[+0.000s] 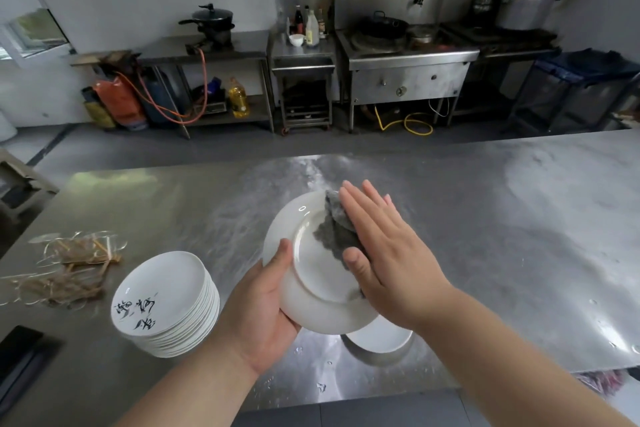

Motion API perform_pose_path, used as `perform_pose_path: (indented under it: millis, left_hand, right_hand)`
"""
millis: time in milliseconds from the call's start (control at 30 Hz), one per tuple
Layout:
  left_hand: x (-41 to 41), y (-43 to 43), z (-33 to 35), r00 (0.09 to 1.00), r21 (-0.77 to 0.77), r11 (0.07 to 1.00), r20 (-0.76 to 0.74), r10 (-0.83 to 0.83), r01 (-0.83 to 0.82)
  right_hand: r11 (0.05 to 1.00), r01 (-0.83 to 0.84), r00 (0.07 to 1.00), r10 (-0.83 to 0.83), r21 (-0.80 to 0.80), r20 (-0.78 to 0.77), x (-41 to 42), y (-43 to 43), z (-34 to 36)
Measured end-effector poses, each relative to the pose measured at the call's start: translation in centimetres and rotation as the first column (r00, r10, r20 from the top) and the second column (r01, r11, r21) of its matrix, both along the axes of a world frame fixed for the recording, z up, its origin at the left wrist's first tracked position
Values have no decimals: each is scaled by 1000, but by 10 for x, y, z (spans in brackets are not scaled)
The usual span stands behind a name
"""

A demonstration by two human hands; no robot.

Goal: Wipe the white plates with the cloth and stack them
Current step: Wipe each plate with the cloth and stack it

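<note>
My left hand [265, 302] grips a white plate [311, 274] by its lower left rim and holds it tilted above the steel table, underside towards me. With fingers straight, my right hand [377, 253] presses a grey cloth [334, 236] flat against the plate's base. A stack of several white plates [166, 305] with black brush characters on the top one stands at the left. Another white plate [379, 336] lies on the table under my right wrist, partly hidden.
The steel table [502, 236] is wet in patches near its front edge. A heap of clear wrapping and brown bands [69, 263] lies at the far left. A dark object [20, 357] sits at the left front corner. Stoves and shelves stand across the aisle.
</note>
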State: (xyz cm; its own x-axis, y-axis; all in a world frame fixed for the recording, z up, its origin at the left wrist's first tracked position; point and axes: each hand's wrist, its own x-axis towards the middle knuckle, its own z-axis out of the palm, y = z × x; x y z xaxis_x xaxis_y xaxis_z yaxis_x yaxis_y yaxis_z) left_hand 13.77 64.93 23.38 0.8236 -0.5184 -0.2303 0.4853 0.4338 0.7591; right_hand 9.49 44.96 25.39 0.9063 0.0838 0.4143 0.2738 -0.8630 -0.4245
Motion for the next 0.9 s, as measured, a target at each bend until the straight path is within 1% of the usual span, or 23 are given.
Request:
perform_pose_path:
  millis: [100,200,233,267,300,367,433,500,567,633,700,733,800,867,900]
  left_hand:
    - [1,0,2,1000,17,1000,6,-4,4]
    - [7,4,4,997,0,1000,-76,-23,23]
    - [9,7,4,994,-9,999,-100,-41,40]
    - [11,10,3,994,-10,999,-104,-46,45]
    - [12,13,1,994,-10,999,-99,-44,43]
    - [10,15,-3,994,-15,998,-93,-55,54]
    - [6,14,-4,995,10,999,-92,-32,33]
    - [7,14,-3,997,38,999,-74,-8,11]
    - [11,14,1,998,66,998,-55,16,-13]
    - [13,15,-1,998,117,993,-57,32,-26]
    - [10,16,-4,993,90,996,-120,-4,15]
    - [7,18,-6,987,80,996,-159,-14,27]
    - [3,21,-12,983,83,996,-184,-11,27]
    - [0,22,-17,991,76,995,-124,-54,64]
    - [-1,22,-17,994,80,993,-77,-79,85]
  right_hand:
    - [998,-55,998,55,-25,-22,4,11,10]
    - [965,-230,972,234,-122,20,-10,39,-5]
    - [951,-272,960,278,-149,23,-17,46,-14]
    - [944,-282,957,289,-173,13,-23,48,-21]
    - [946,-257,965,261,-195,-5,-24,45,-23]
    - [969,-121,992,112,-217,-56,-16,33,-19]
    - [977,4,993,-29,-215,-115,-5,27,-11]
    - [978,57,985,-88,-200,-151,3,33,-9]
    - [981,26,988,-55,-191,-147,0,50,-12]
    - [977,-83,991,60,-197,-117,-11,65,-24]
    - [962,-175,981,153,-211,-115,-21,67,-35]
    - [953,-185,979,159,-238,-125,-23,62,-37]
    - [951,-121,985,79,-284,-156,-16,48,-34]
    - [962,-40,979,-16,-270,-202,0,34,-22]
    - [966,-28,978,-27,-257,-208,9,32,-15]
